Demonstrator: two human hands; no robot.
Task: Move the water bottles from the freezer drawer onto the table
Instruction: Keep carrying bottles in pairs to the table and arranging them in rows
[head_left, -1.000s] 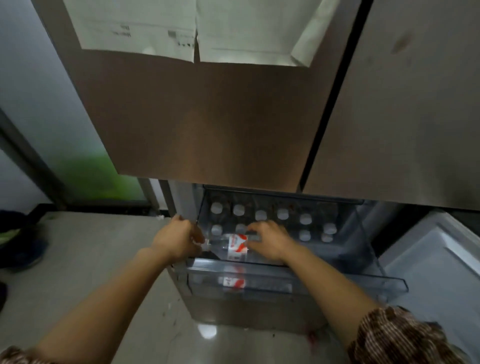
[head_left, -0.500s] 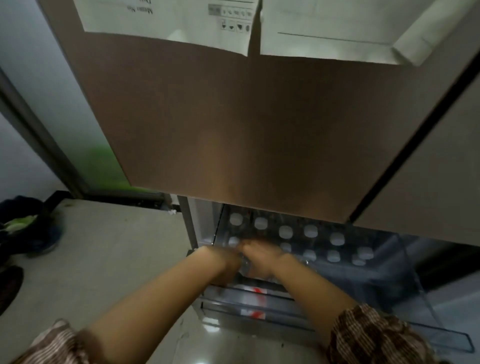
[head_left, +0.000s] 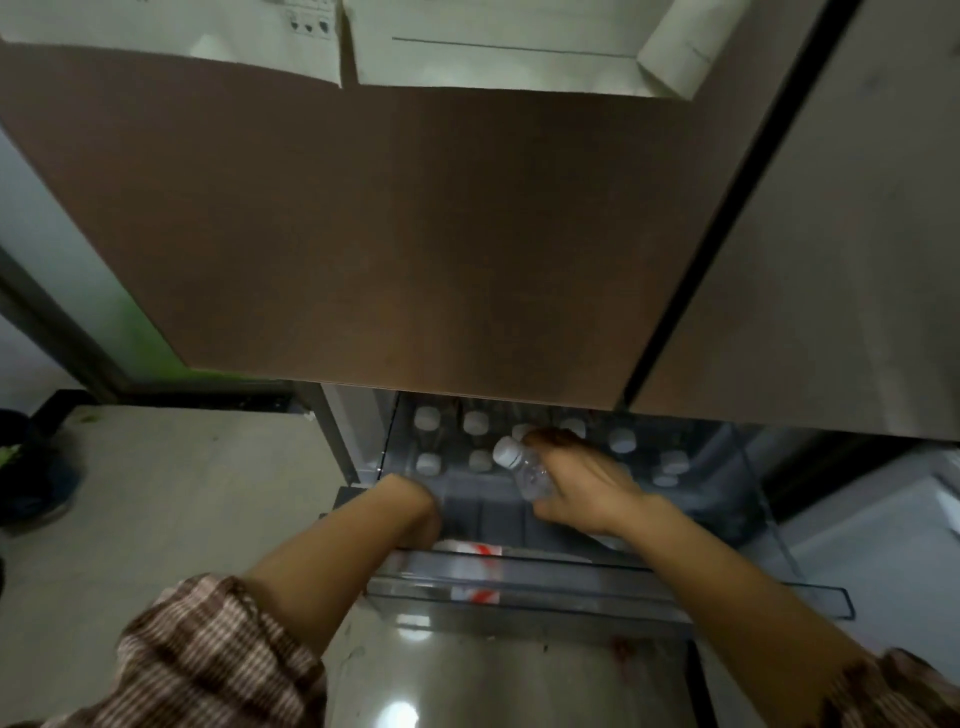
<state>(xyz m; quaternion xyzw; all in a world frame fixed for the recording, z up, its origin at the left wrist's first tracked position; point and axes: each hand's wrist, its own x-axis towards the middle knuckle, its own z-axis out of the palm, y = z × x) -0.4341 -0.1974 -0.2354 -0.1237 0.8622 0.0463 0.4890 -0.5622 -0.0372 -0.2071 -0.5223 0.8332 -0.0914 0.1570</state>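
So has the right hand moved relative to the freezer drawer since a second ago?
Yes. The right hand has lifted a water bottle off the freezer drawer's front rail, now tilted above the standing caps.

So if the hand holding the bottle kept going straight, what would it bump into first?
Probably the upright capped bottles at the drawer's back; the right hand points there with its bottle. Depth is unclear.

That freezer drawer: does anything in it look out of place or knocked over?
Mostly tidy: the bottles at the back of the freezer drawer stand upright, caps up. One red-labelled bottle lies on its side at the front. The right hand holds another bottle tilted.
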